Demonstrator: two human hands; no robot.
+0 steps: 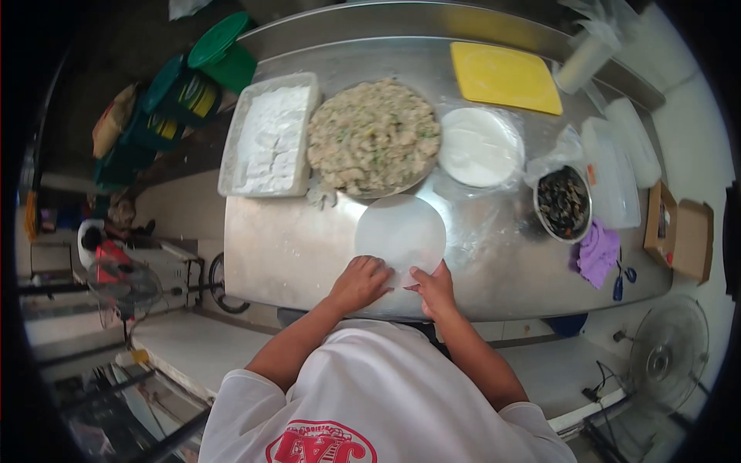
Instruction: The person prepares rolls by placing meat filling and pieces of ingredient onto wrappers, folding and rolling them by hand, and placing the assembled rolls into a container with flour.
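Observation:
A thin, round white wrapper (401, 228) lies on the steel table in front of me. My left hand (361, 285) is at its near left edge, fingers bent together over the rim. At the near right edge, my right hand (434, 289) pinches the wrapper between thumb and fingers. Just beyond stands a large round container heaped with pale filling (374, 135) flecked with green. To the right of that, a stack of round white wrappers (480, 147) rests on clear plastic. The fingertips of my left hand are partly hidden.
A white tray (224, 174) holds rows of floured pieces at the left. On the right are a bowl of dark pieces (563, 202), a purple cloth (597, 253) and an open cardboard box (689, 239). A yellow board (505, 77) lies at the back; fans stand on both sides.

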